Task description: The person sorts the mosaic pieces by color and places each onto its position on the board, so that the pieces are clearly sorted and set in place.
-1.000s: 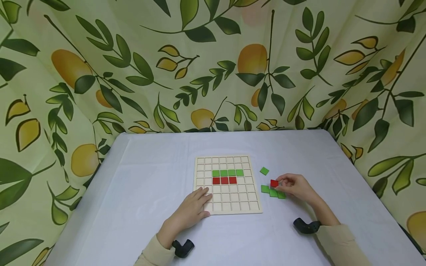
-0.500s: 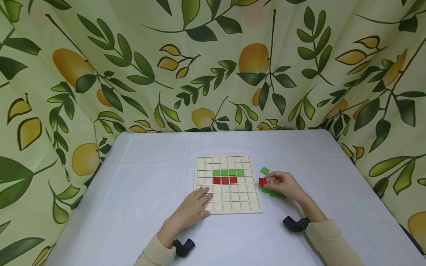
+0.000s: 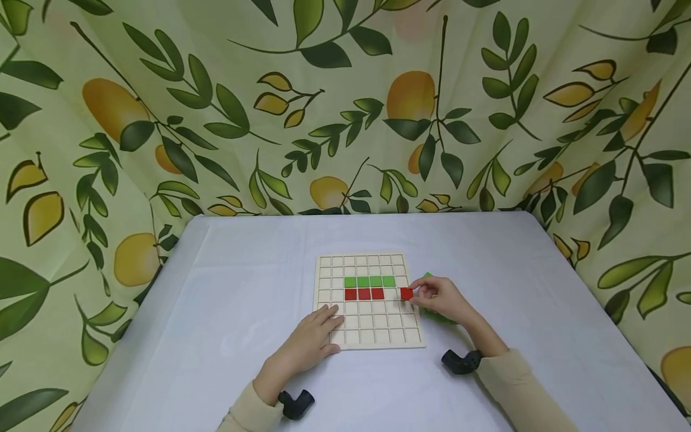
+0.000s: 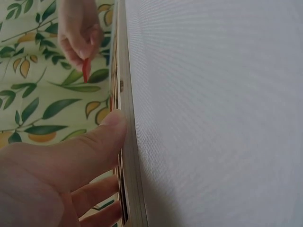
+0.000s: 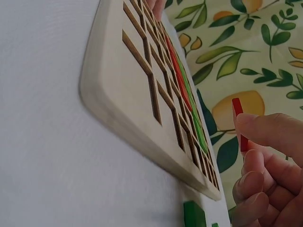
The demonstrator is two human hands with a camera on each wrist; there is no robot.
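Observation:
A wooden grid board [image 3: 378, 337] lies on the table with a row of green tiles [image 3: 369, 281] and, just below it, a row of three red tiles [image 3: 364, 294]. Between thumb and fingers my right hand [image 3: 439, 298] pinches another red tile [image 3: 406, 294], raised over the board's right edge; the right wrist view shows this red tile [image 5: 240, 124] edge-on above the surface. My left hand [image 3: 309, 339] lies flat on the board's lower left corner, fingers straight; its thumb [image 4: 102, 142] touches the board's edge in the left wrist view.
Loose green tiles [image 3: 438, 316] lie right of the board, partly hidden under my right hand. Black wrist devices [image 3: 461, 362] sit at both cuffs. A white cloth covers the table [image 3: 259, 258], and a leaf-patterned curtain [image 3: 345, 108] hangs behind it.
My right hand has carried the red tile leftward, from above the loose green tiles to over the board's right edge. My left hand has stayed in place.

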